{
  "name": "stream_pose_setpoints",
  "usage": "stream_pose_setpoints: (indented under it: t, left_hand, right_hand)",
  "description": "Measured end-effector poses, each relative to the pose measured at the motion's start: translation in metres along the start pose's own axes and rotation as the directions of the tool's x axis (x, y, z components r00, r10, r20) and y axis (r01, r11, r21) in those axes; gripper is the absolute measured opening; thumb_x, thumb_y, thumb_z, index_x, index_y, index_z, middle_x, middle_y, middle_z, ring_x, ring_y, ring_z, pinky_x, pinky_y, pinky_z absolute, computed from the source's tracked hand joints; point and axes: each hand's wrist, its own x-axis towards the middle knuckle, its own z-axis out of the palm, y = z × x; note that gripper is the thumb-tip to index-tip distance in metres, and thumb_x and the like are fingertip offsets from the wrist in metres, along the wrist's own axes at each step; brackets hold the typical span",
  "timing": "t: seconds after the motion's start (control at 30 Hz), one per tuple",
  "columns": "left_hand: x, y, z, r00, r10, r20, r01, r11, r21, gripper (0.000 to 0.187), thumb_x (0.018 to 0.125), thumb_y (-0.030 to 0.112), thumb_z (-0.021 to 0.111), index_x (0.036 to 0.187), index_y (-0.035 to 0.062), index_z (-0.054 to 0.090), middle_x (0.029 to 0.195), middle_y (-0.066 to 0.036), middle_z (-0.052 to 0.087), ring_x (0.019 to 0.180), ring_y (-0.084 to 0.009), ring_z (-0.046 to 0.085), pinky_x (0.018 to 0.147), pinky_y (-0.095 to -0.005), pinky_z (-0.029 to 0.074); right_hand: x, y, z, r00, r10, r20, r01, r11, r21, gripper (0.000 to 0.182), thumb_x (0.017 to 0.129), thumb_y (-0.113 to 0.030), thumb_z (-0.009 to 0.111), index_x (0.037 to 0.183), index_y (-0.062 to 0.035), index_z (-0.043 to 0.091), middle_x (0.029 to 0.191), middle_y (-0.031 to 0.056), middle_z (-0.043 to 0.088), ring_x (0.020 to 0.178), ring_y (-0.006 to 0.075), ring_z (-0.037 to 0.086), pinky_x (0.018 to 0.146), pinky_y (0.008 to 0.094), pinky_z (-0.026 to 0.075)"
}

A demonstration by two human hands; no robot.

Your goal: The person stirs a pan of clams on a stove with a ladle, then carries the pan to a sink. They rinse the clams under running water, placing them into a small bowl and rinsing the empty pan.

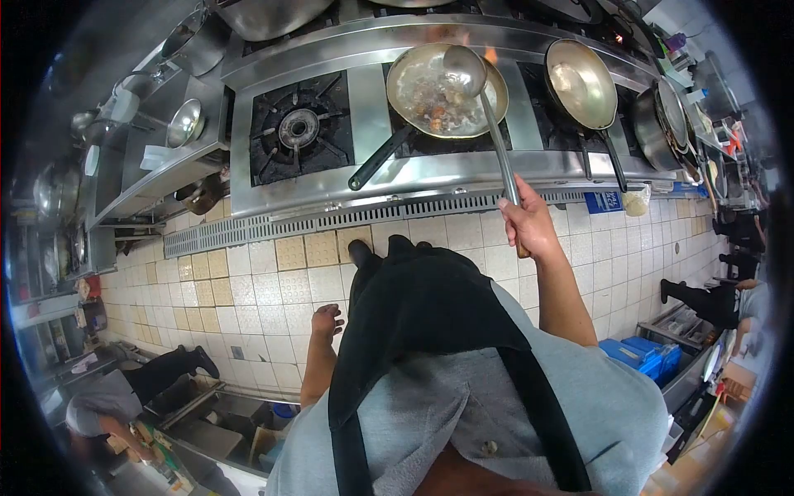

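My right hand (531, 221) is wrapped round the handle of a long steel ladle (499, 136). The ladle's bowl is over the right part of a frying pan (413, 87), where brownish pieces lie in bubbling liquid. A flame shows behind the pan's back right rim. The pan's black handle (380, 159) points toward the front left, with no hand on it. Low at my left side hangs my left hand (327, 321), its fingers loosely curled and apart, holding nothing.
Left of the pan is an unlit burner (298, 128). A second pan (581, 84) and a stack of pots (657, 124) stand to the right. Pots line the back. Other people work at the lower left (103, 405) and far right (748, 302). Blue containers (641, 357) are at the right.
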Motion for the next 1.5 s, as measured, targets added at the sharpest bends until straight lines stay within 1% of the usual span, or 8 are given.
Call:
stream_pose_setpoints:
  t: [0.23,0.3,0.4,0.57,0.63,0.9,1.2,1.5]
  left_hand:
    - [0.014,-0.006,0.000,0.999,-0.011,0.050,0.010,1.000,0.016,0.036,0.094,0.027,0.059,0.123,0.0057,0.057,0.108,-0.009,0.066,0.070,-0.0184,0.063,0.059,-0.0335,0.049]
    - [0.014,-0.008,0.002,0.999,0.008,0.050,-0.009,1.000,0.010,0.036,0.094,0.028,0.059,0.123,0.0059,0.057,0.108,-0.009,0.066,0.070,-0.0184,0.062,0.058,-0.0335,0.049]
    - [0.013,-0.009,0.002,0.998,0.044,0.041,-0.046,0.998,0.031,0.036,0.094,0.027,0.059,0.123,0.0061,0.058,0.108,-0.009,0.066,0.070,-0.0186,0.062,0.058,-0.0335,0.048]
    - [0.000,0.003,0.002,0.998,-0.042,0.044,0.043,0.999,-0.007,0.035,0.094,0.025,0.057,0.123,0.0056,0.057,0.109,-0.010,0.066,0.072,-0.0189,0.063,0.060,-0.0340,0.049]
    - [0.001,0.001,0.002,0.999,-0.023,0.041,0.023,1.000,0.009,0.035,0.094,0.025,0.057,0.123,0.0054,0.057,0.110,-0.010,0.066,0.072,-0.0191,0.063,0.060,-0.0338,0.049]
    - [0.010,-0.008,0.003,0.999,0.016,0.033,-0.017,1.000,0.024,0.037,0.094,0.026,0.058,0.123,0.0045,0.058,0.111,-0.011,0.066,0.073,-0.0199,0.064,0.058,-0.0331,0.049]
    - [0.015,-0.021,0.002,0.999,0.002,0.037,-0.004,0.998,0.060,0.036,0.093,0.026,0.060,0.122,0.0045,0.058,0.107,-0.011,0.066,0.071,-0.0204,0.064,0.059,-0.0340,0.050]
    - [0.016,-0.021,0.001,0.998,-0.018,0.062,0.021,0.999,-0.042,0.038,0.094,0.025,0.058,0.126,0.0037,0.056,0.111,-0.013,0.065,0.070,-0.0196,0.063,0.057,-0.0334,0.050]
  right_hand:
    - [-0.004,0.001,0.011,0.993,0.050,0.109,-0.058,0.996,0.071,0.060,0.092,-0.006,0.058,0.147,-0.0063,0.033,0.061,-0.0017,0.047,0.042,0.0072,0.045,0.037,0.0241,0.039]
    - [-0.007,-0.002,0.011,0.988,0.074,0.138,-0.102,0.972,0.210,0.061,0.092,-0.009,0.059,0.147,-0.0055,0.033,0.063,-0.0018,0.047,0.042,0.0069,0.045,0.037,0.0232,0.039]
    - [-0.014,-0.003,0.008,0.983,0.066,0.174,-0.102,0.974,0.204,0.060,0.092,-0.011,0.059,0.146,-0.0050,0.034,0.065,-0.0016,0.047,0.042,0.0069,0.045,0.037,0.0226,0.039]
    - [-0.023,-0.001,0.005,0.979,0.043,0.199,-0.085,0.975,0.207,0.067,0.091,-0.014,0.062,0.149,-0.0056,0.030,0.067,-0.0018,0.049,0.043,0.0051,0.044,0.037,0.0207,0.038]
    - [-0.023,-0.001,0.003,0.979,0.041,0.200,-0.084,0.974,0.209,0.067,0.091,-0.013,0.062,0.149,-0.0059,0.030,0.066,-0.0018,0.049,0.043,0.0052,0.044,0.037,0.0207,0.038]
    - [-0.020,-0.012,0.001,0.993,-0.014,0.116,0.010,0.999,0.042,0.064,0.092,-0.007,0.059,0.149,-0.0063,0.031,0.064,-0.0018,0.048,0.041,0.0060,0.043,0.036,0.0213,0.038]
    - [-0.008,-0.016,-0.001,0.998,-0.061,-0.030,0.061,0.998,0.000,0.062,0.091,-0.004,0.058,0.149,-0.0085,0.034,0.060,-0.0025,0.047,0.042,0.0067,0.044,0.037,0.0234,0.037]
    - [-0.002,-0.016,-0.003,0.997,-0.060,-0.043,0.061,0.998,0.026,0.062,0.090,-0.005,0.059,0.148,-0.0088,0.036,0.060,-0.0020,0.047,0.042,0.0069,0.044,0.037,0.0235,0.037]
